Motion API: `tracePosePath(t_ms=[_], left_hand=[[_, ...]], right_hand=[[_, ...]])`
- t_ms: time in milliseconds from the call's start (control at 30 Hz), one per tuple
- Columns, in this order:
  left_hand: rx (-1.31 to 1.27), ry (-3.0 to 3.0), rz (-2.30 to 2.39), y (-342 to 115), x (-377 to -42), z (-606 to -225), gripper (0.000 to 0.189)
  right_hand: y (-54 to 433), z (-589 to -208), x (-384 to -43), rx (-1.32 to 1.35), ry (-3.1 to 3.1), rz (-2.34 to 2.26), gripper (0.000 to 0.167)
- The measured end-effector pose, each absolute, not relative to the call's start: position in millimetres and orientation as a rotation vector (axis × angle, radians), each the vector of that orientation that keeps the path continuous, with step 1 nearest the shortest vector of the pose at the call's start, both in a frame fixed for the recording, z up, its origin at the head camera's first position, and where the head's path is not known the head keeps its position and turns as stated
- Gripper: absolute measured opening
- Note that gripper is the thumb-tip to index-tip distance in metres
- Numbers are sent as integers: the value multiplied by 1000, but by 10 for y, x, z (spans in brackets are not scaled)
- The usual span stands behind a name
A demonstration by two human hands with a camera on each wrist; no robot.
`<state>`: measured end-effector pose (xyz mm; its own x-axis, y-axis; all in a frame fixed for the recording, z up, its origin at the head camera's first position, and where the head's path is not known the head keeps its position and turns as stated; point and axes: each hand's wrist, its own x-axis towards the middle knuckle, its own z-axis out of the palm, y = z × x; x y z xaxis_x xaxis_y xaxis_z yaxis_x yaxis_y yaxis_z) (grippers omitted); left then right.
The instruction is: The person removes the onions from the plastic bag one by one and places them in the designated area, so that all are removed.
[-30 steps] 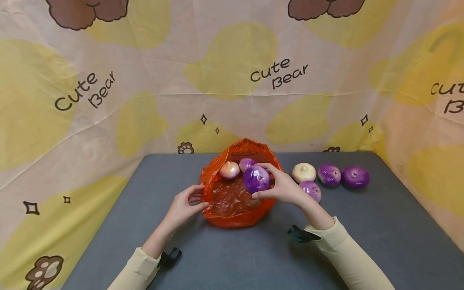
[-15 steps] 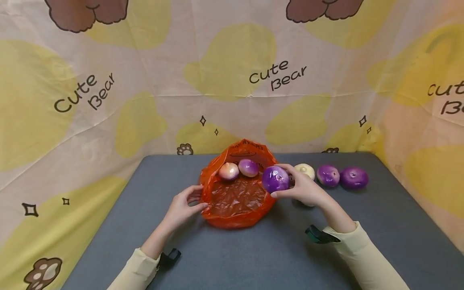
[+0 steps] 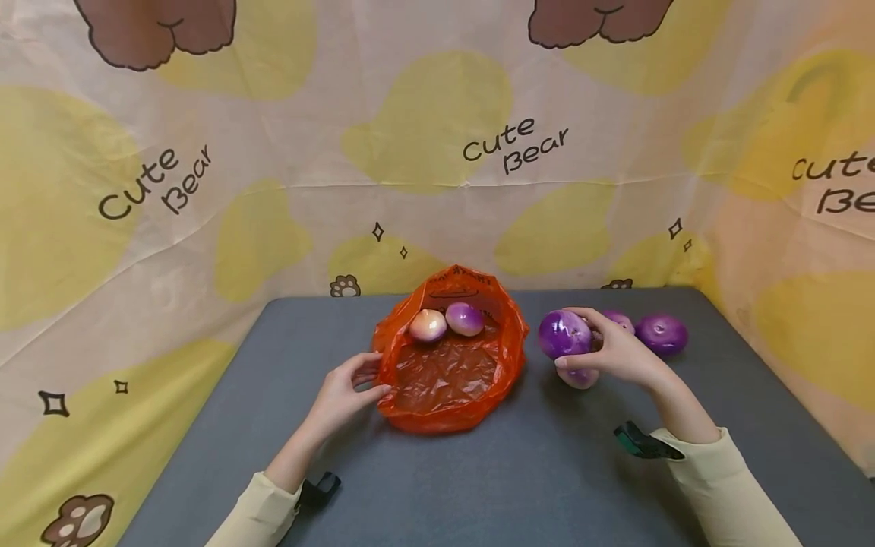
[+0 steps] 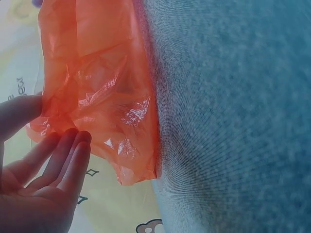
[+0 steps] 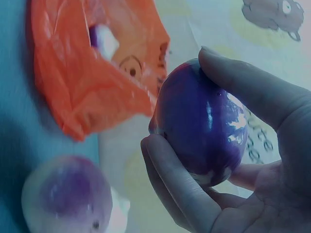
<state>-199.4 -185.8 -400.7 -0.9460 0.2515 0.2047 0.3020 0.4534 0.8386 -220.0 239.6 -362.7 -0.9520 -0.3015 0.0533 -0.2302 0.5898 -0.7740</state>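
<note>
A crinkled orange-red plastic bag [image 3: 447, 420] stands open on the table, with a cream onion [image 3: 428, 325] and a purple-and-white onion [image 3: 465, 319] visible inside. At its left side, my left hand [image 3: 343, 393] holds the bag's wall with curled fingers and thumb; in the left wrist view the fingertips [image 4: 83, 138] meet the plastic. To the right of the bag, my right hand [image 3: 618, 351] grips a glossy purple onion [image 3: 564, 333] between thumb and fingers. Another onion [image 3: 578, 378] shows partly below the held one.
Two more purple onions lie to the right, one [image 3: 619, 320] partly behind the right hand, the other [image 3: 661, 334] farther out. A pale onion is mostly hidden behind the right hand. The grey table [image 3: 437, 494] ends at a printed curtain [image 3: 424, 152].
My right hand has carried the purple onion out of the bag's mouth, rightward to the onions on the table. My left hand stays at the bag.
</note>
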Motion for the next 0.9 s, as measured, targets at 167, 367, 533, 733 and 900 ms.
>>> tracePosePath(t_ms=[167,367,533,733,900], left_hand=[[-498,-2633,-1531,-1859,-1993,-4010,48],[-499,-2626,-1541,-1851,-1995,-3998,47],[-501,-2636,-1527,-1841,-2002,-3987,48],[-507,-2648,-1498,-1833,-2004,-3973,47],[-499,-2650,-1511,-1834,-2012,-3985,47]], right_hand=[[2569,-3623,-2157,-408,2787,-1252,81],[2767,-3661,-2111,-340,2790,-1242,82],[2911,-3704,-2097,-318,2825,-1201,81],[3040,-3754,-2079,-252,2818,-1184,84],[3137,-3809,-2072,-238,2824,-1155,84]])
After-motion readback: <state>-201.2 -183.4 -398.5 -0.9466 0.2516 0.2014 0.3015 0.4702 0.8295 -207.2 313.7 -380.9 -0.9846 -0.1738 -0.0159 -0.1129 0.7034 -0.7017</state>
